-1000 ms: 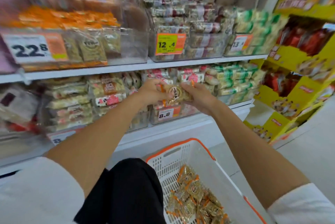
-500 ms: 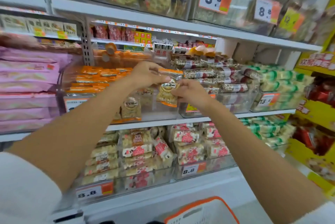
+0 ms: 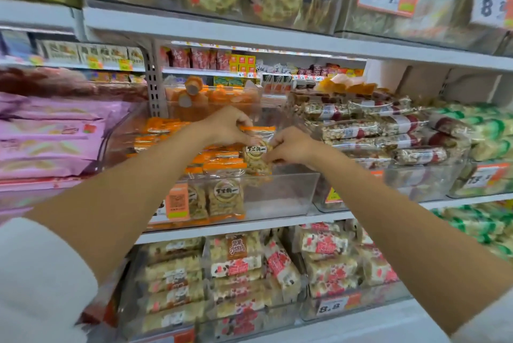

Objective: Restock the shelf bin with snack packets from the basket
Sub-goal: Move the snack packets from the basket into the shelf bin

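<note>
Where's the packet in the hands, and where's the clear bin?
packet (image 3: 256, 151): head view, on its round label.
bin (image 3: 280, 195): head view, on its clear front wall.

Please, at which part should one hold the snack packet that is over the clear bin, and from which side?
Pinch the snack packet at its two flat side edges, coming from above. It hangs upright, orange seal on top, and the clear bin opens upward, with standing packets at its left. The left hand and right hand hold it this way.
</note>
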The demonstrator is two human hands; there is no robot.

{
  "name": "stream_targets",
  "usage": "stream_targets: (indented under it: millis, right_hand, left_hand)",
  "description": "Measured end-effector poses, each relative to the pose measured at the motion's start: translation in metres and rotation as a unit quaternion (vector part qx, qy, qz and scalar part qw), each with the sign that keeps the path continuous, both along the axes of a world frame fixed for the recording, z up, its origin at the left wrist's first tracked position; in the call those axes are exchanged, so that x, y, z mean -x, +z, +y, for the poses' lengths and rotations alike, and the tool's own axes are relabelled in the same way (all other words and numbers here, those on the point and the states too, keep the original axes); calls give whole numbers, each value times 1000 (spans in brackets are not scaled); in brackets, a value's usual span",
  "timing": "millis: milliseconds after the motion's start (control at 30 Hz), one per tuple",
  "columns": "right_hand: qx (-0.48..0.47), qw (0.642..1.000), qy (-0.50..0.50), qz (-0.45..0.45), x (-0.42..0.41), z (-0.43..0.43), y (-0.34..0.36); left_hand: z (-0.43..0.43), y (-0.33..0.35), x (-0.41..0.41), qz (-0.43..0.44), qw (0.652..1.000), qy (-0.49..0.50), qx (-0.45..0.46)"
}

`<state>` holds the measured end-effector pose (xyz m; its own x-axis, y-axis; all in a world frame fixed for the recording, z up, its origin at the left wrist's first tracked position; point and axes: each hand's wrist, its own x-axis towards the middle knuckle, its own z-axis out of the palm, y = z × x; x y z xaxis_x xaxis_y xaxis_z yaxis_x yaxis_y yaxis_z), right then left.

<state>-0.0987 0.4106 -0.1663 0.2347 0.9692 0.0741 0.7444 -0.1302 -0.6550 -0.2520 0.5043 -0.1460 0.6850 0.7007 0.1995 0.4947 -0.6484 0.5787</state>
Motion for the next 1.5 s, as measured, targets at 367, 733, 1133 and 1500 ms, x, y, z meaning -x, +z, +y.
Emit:
stream_targets:
  millis: [367, 733, 1133, 1500]
  right_hand:
    - [166, 960, 24, -225, 9, 26, -19]
    - [177, 964, 3, -197, 9, 22, -21]
    - [-281, 956, -79, 7, 28, -59, -10]
    - [-206, 969, -131, 49, 10, -198, -79]
  left_hand:
    - [10, -27, -4, 79, 992, 1, -97]
    - [5, -25, 4, 91, 994, 0, -58]
    - [-86, -6, -12, -248, 964, 34, -90]
    - [-201, -83, -39, -144, 986, -28, 85]
